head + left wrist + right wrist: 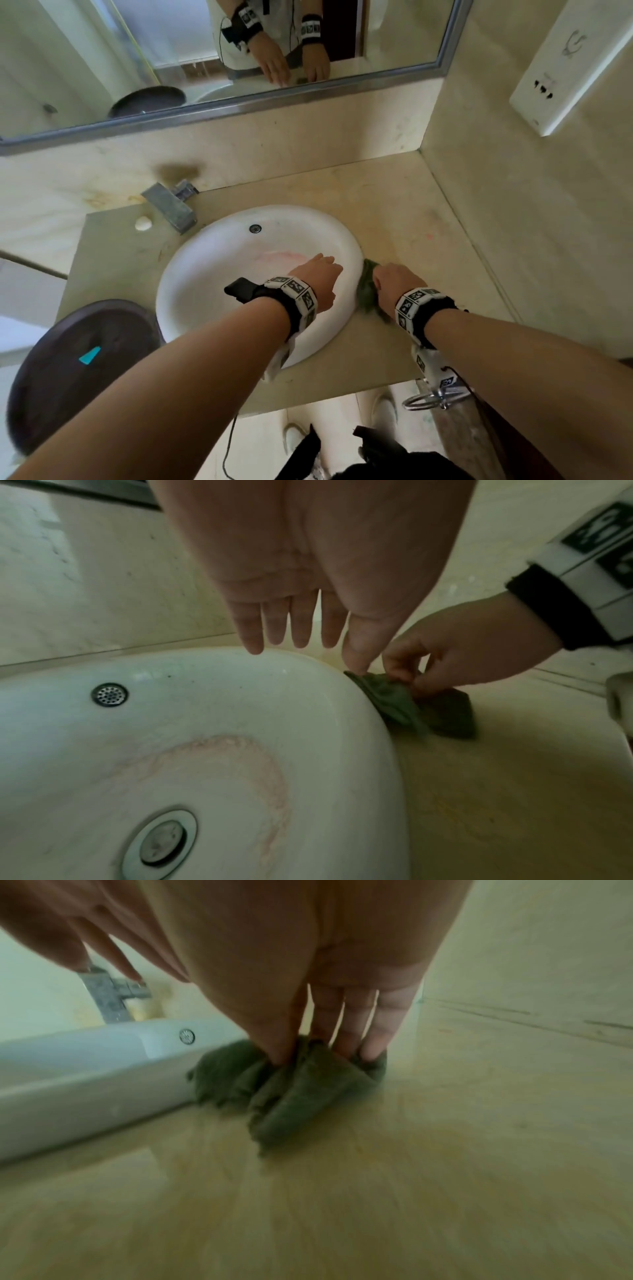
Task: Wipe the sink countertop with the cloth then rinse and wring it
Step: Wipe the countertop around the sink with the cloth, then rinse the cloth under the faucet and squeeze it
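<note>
Where the countertop [394,219] meets the left wall, a dark round lid [82,370] sits beside the white sink [212,260], with a metal faucet [171,205] and a small pale soap piece [143,224] behind. Over the basin's right half hangs the left hand [317,277], fingers straight and slightly spread, holding nothing; in the left wrist view its thumb tip reaches down to the near corner of the cloth [421,710]. That green cloth is bunched on the countertop, pressed against the outer right rim of the sink. Directly on top of it is the right hand [394,284], fingers curled down and pinching the folds, cloth protruding toward the sink and toward the wrist. Farther right, a white wall unit [575,65] is mounted.
</note>
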The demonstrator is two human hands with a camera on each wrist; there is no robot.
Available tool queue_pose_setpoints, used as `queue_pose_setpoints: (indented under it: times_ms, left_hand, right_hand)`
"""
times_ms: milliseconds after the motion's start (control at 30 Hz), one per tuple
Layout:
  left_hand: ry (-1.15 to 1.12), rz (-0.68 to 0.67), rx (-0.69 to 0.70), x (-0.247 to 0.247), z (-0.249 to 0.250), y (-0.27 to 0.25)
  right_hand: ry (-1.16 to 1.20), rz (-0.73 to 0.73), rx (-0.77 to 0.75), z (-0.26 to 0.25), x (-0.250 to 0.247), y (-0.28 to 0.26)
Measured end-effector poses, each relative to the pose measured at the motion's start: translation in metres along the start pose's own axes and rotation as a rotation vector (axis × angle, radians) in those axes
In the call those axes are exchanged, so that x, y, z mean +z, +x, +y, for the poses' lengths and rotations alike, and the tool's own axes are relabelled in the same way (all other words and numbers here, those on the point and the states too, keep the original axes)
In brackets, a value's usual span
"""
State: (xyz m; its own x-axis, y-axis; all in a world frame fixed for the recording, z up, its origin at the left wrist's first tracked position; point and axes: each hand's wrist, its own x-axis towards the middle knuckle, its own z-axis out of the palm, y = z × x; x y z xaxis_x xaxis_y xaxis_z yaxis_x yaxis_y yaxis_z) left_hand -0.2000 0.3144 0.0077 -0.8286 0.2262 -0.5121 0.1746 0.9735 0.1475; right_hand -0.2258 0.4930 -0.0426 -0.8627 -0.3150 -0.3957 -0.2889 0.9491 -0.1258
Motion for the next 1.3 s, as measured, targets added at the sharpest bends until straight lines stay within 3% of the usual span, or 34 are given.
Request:
queue_pose_setpoints:
  times_ms: [200,367,467,667,767,867,967,1133,1300]
  left_hand:
    - [-0.257,0.183,-0.125,-0.016,-0.012,-0.021]
    - [-0.685,0.3,-0.182,-0.021,-0.033,-0.043]
    - [-0.803,0.33,-0.246,-0.026,-0.055,-0.052]
    - [-0.987,0.5,-0.362,-0.023,-0.116,-0.057]
    - [-1.351,0.464,-0.349,-0.018,-0.15,-0.051]
    - [-1.64,0.529,-0.41,-0.014,-0.175,-0.042]
    - [-1.682,0.514,-0.476,-0.012,-0.195,-0.039]
    - [-1.634,0.365,-0.49,-0.001,-0.213,-0.04]
    - [-1.514,0.422,-0.704,0.018,-0.227,-0.034]
  right_hand:
    - [0.296,0.087,-0.163,-0.039,-0.058,0.019]
    - [0.512,0.067,-0.368,-0.085,-0.077,0.034]
    - [0.641,0.083,-0.452,-0.118,-0.088,0.04]
    - [0.769,0.092,-0.47,-0.175,-0.102,0.062]
    - [0.757,0.079,-0.435,-0.202,-0.103,0.075]
    - [0.721,0.049,-0.384,-0.219,-0.1,0.092]
    - [0.597,-0.052,-0.34,-0.234,-0.098,0.107]
    - [0.463,-0.011,-0.231,-0.254,-0.111,0.145]
    - [0.367,-0.02,-0.258,-0.276,-0.124,0.181]
